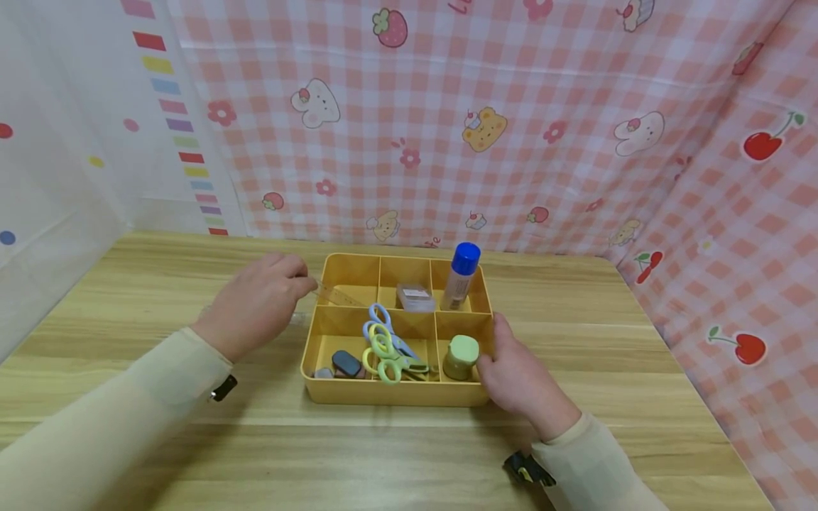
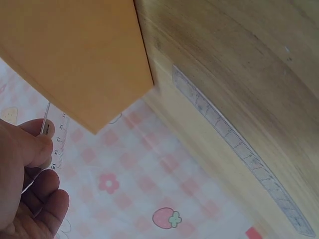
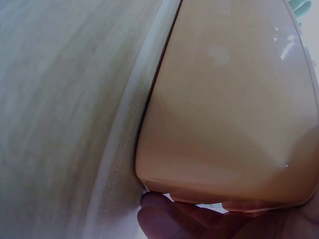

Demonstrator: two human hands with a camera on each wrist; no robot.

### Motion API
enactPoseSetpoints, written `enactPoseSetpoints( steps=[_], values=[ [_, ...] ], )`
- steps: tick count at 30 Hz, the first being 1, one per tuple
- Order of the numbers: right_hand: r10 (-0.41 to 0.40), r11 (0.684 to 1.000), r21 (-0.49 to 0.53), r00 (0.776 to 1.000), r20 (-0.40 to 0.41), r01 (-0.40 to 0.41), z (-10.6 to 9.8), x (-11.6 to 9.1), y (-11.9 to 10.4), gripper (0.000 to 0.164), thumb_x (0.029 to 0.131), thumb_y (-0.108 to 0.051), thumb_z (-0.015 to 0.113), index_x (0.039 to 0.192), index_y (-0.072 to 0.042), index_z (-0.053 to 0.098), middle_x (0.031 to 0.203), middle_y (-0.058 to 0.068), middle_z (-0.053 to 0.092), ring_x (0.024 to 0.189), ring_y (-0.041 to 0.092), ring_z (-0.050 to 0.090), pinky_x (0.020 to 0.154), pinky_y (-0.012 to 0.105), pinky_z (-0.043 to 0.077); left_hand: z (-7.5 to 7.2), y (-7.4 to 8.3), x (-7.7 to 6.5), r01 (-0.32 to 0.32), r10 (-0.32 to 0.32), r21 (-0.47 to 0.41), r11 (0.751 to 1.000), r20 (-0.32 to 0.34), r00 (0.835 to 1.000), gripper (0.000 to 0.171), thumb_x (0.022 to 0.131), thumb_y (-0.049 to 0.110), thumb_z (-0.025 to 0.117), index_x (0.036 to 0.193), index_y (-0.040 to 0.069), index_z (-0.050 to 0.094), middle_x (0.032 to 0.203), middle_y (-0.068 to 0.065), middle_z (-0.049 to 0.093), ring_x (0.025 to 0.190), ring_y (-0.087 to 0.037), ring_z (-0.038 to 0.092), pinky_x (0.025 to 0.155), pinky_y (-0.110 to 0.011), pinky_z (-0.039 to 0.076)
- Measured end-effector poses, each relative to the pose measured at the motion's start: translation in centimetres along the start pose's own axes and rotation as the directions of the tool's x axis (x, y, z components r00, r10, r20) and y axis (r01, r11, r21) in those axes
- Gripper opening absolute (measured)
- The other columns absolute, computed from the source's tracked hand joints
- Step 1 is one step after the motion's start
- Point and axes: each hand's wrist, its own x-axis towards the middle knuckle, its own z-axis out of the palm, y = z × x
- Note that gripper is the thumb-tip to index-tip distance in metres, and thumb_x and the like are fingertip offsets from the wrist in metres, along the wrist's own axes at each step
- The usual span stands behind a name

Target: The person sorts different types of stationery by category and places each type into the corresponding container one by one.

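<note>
My left hand [image 1: 252, 305] pinches one end of a clear plastic ruler [image 1: 339, 295] between thumb and fingers. The ruler slants over the left rim of a yellow divided organizer box [image 1: 396, 394] into its back left compartment. In the left wrist view the numbers near 15 show beside the fingers. A second clear ruler [image 2: 239, 144] lies on the table, left of the box and mostly hidden by the hand in the head view. My right hand [image 1: 527, 380] grips the box's right side, thumb at the rim and fingers along the outer wall.
Blue and green-yellow scissors [image 1: 390, 348] lie across the front compartments near a dark oval eraser-like piece [image 1: 346, 363]. A green-lidded jar [image 1: 461, 357], a blue-capped glue stick [image 1: 460, 277] and a small clear case [image 1: 415, 298] stand in other compartments. Patterned cloth [image 1: 434, 128] hangs behind.
</note>
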Motion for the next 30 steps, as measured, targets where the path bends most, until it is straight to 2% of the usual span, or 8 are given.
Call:
enactPoseSetpoints(
  steps=[10,14,18,23,30],
  values=[
    [-0.003,1.0,0.003,1.0,-0.002,0.003,0.0,-0.1,0.0,0.073,0.093,-0.019,0.041,0.148,0.003,0.0,0.144,0.028,0.028,0.124,0.035,0.034,0.102,0.055,0.033,0.2,0.0,-0.2,0.012,-0.012,-0.006,1.0,0.009,1.0,0.021,0.082,0.001,0.065,0.101,0.007,0.071,0.096,-0.007,0.059,0.089,-0.024,0.049,0.079,-0.038,0.051],
    [-0.01,1.0,-0.003,1.0,-0.006,0.01,0.0,-0.1,0.1,0.073,0.093,-0.019,0.042,0.148,0.003,0.0,0.144,0.028,0.029,0.123,0.035,0.035,0.101,0.056,0.034,0.2,-0.4,-0.5,0.019,-0.023,-0.075,0.997,-0.061,0.998,0.021,0.082,0.009,0.062,0.102,0.007,0.07,0.095,-0.005,0.059,0.086,-0.022,0.05,0.076,-0.039,0.051],
    [-0.012,1.0,-0.004,1.0,-0.008,0.012,0.1,0.0,0.0,0.073,0.092,-0.02,0.042,0.148,0.003,0.0,0.144,0.028,0.029,0.123,0.035,0.035,0.101,0.056,0.034,0.1,-1.2,-1.2,0.054,-0.072,-0.146,0.988,-0.124,0.99,0.031,0.084,0.018,0.059,0.112,0.006,0.065,0.1,-0.006,0.059,0.088,-0.021,0.052,0.076,-0.042,0.052],
    [-0.01,1.0,-0.009,1.0,-0.007,0.01,0.0,0.0,0.0,0.073,0.093,-0.02,0.042,0.148,0.003,-0.001,0.144,0.028,0.028,0.124,0.035,0.035,0.101,0.056,0.034,-0.2,-2.6,-2.3,0.154,-0.168,-0.159,0.975,-0.075,0.983,0.037,0.089,0.022,0.054,0.123,0.006,0.058,0.11,-0.008,0.059,0.098,-0.024,0.052,0.084,-0.048,0.049],
    [-0.01,1.0,0.001,1.0,-0.004,0.01,0.0,-0.1,-0.1,0.073,0.092,-0.018,0.042,0.149,0.001,0.0,0.145,0.027,0.028,0.124,0.035,0.034,0.101,0.056,0.033,0.0,-4.3,-4.1,0.211,-0.213,-0.134,0.968,-0.001,0.977,0.038,0.089,0.022,0.058,0.123,0.004,0.057,0.116,-0.013,0.058,0.105,-0.029,0.05,0.091,-0.052,0.045]
  ],
)
